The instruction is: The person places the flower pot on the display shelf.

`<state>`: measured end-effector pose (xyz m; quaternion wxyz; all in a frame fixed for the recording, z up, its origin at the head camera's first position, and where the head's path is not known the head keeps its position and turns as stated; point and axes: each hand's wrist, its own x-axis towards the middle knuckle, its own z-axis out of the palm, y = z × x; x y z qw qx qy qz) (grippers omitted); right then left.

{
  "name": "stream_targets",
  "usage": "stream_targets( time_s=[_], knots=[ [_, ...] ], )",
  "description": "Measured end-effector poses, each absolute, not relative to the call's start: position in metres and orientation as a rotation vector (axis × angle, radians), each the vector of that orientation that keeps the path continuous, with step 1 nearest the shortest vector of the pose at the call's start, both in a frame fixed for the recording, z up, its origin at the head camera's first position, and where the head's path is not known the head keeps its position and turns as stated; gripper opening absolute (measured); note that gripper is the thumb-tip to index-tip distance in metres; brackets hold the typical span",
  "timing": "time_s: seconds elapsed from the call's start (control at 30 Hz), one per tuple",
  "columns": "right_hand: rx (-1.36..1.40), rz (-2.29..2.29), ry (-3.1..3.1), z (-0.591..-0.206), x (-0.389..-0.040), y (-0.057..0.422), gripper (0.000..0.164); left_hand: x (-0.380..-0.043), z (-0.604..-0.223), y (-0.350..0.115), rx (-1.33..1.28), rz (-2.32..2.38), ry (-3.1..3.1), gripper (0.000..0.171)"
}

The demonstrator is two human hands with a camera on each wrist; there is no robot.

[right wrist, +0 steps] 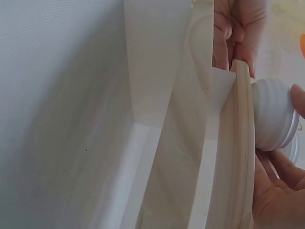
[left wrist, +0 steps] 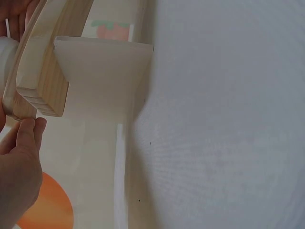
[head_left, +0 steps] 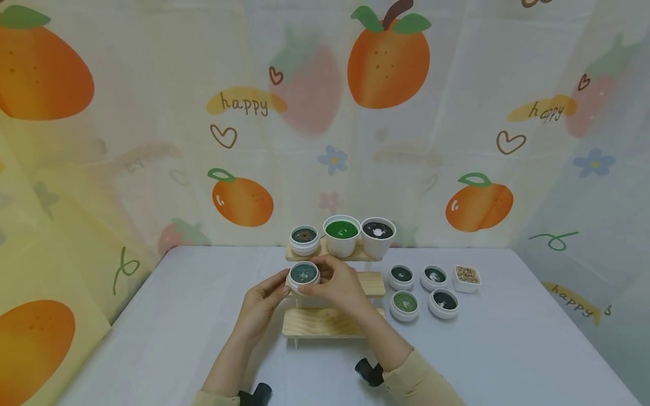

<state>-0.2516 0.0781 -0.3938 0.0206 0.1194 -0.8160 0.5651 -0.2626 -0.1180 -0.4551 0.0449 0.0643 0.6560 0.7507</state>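
Note:
My right hand (head_left: 341,285) holds a small ribbed white pot (head_left: 304,273) with dark green contents, thumb in front and fingers behind. The pot stands upright at the left end of the middle shelf (head_left: 372,285) of a three-tier wooden display stand. My left hand (head_left: 255,309) pinches that shelf's left end, close beside the pot. The right wrist view shows the pot (right wrist: 271,114) against the board (right wrist: 243,143). On the top tier stand a similar small pot (head_left: 304,247), a white cup of bright green (head_left: 342,243) and a white cup of black (head_left: 378,243).
Right of the stand, several small white pots sit on the white table, among them one with speckled green contents (head_left: 404,309). A square white dish (head_left: 466,282) of tan bits is beside them. The lowest wooden shelf (head_left: 325,324) is in front. A printed cloth (head_left: 315,169) hangs behind.

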Motion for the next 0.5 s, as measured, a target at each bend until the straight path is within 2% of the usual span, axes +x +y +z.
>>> stream_targets(
  time_s=[0.5],
  knots=[
    [0.367,1.725,-2.555,-0.3957,-0.2513,0.0783,0.057,-0.2603,-0.4536,-0.1174,0.185,2.296,2.009,0.052]
  ],
)
